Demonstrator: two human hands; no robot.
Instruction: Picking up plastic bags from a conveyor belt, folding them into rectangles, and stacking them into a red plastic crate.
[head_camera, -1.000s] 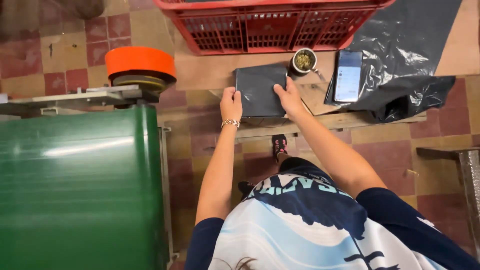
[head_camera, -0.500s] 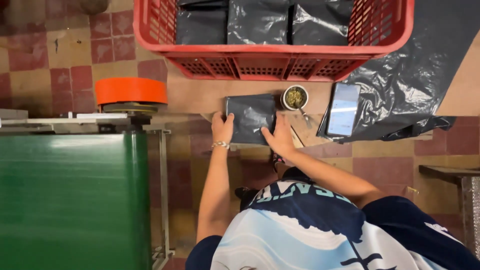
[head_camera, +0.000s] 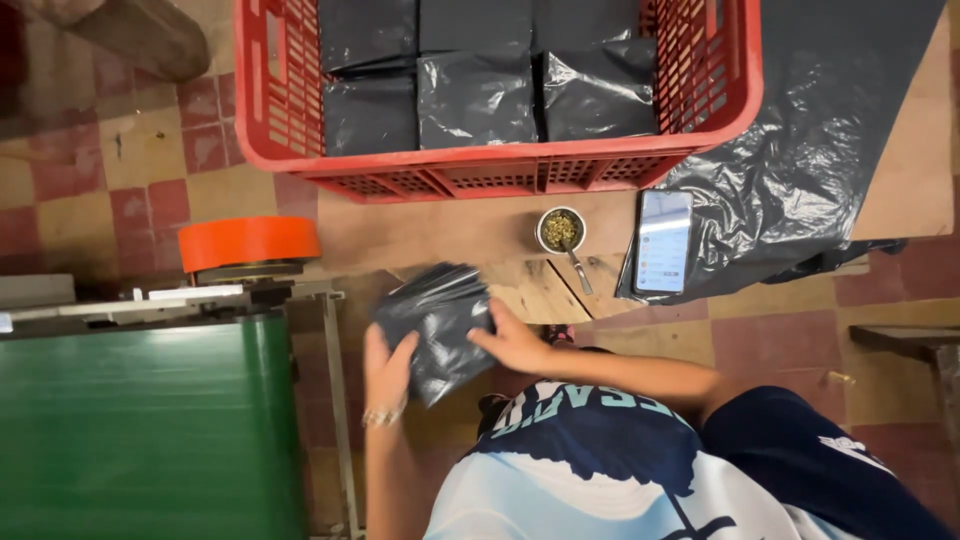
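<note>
Black pouches (head_camera: 437, 325), now lifted, blurred between both hands' fingers (head_camera: 381, 352).

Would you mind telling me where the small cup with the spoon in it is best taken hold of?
Grip the small cup by its round outer wall, probably coming from the left or from above. The spoon leans out over the near right rim, and the phone lies close on the right, so those sides are crowded. The cup stands upright and open, so it should stay level.

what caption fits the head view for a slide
Both hands, left hand and right hand, hold a black bag at the table edge below a red crate.
</note>
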